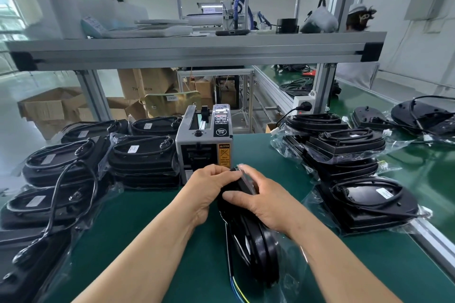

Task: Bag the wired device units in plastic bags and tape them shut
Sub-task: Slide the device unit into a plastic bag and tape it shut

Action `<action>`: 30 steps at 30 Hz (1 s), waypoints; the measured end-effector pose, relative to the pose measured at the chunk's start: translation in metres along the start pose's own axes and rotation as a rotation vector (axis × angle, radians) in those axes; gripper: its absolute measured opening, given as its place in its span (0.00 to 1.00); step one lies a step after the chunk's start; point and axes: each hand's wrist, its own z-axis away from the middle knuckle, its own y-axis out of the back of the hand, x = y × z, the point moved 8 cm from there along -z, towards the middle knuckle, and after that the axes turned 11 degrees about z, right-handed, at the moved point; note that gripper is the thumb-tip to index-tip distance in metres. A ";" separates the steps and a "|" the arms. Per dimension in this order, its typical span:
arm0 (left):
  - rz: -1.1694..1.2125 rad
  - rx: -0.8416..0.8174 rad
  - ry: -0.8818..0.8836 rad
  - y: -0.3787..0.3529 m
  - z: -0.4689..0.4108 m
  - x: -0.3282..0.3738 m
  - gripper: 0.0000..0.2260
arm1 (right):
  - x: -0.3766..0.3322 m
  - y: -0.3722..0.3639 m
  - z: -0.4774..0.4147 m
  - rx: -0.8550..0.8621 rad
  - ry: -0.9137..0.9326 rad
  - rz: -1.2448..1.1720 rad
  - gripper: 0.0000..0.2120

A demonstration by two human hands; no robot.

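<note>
Unit (248, 236): black, standing on edge on the green mat (147, 229), centre near, just in front of me. Its clear bag (290, 256) is around it; film shows loose on the right side and at the far tip. Coloured wires (236, 286) trail from the near end inside the film.

Left hand (209, 187): fingers curled over the far end of the unit, gripping it from the left.

Right hand (266, 202): wrapped on the same end from the right, thumb lying across the near face, fingertips pinching film at the tip. Both hands meet there, touching.

Tape dispenser (204, 145): grey, just beyond my hands, its slot facing me.

Left of the dispenser: bagged units (142, 155) stacked in rows, cables coiled on top. Right: a second stack (364, 202) in bags, near the mat edge. Far right, on the belt (418, 167): bare units (423, 115) with loose cables.

Above: aluminium shelf (197, 49). Far left, on the floor: cardboard boxes (51, 106).
</note>
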 end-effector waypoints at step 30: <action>-0.284 -0.029 -0.652 -0.005 0.086 0.077 0.06 | -0.033 0.026 0.080 0.179 0.189 -0.270 0.31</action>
